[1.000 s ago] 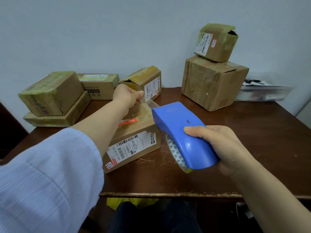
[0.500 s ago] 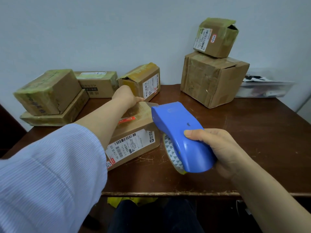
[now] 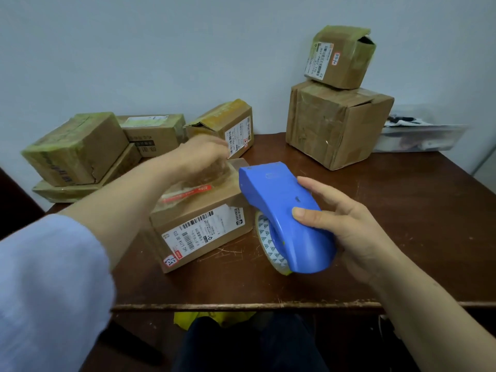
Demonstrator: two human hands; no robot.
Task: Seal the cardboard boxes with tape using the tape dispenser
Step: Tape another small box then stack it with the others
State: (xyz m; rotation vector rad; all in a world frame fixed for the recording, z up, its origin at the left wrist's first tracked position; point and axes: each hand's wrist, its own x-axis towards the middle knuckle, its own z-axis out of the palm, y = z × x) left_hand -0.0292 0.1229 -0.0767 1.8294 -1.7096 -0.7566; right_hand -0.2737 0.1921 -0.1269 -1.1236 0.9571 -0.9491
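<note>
The brown table (image 3: 402, 237) carries several cardboard boxes along the wall. The labelled box (image 3: 204, 218) lies at the front middle. The blue tape dispenser (image 3: 281, 210) is tilted just to the right of it, with its nose at the top edge of the box. The right grip (image 3: 357, 232) holds the dispenser, thumb on its back. The left grip (image 3: 198, 154) is over the far end of the box; it is blurred, so one cannot tell if it is open or closed.

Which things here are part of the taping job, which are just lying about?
In use: blue tape dispenser in right hand; labelled box in front, left hand (blurred) at its top.
Idle: box stack at left; box by wall; two stacked boxes at right; clear plastic item.
</note>
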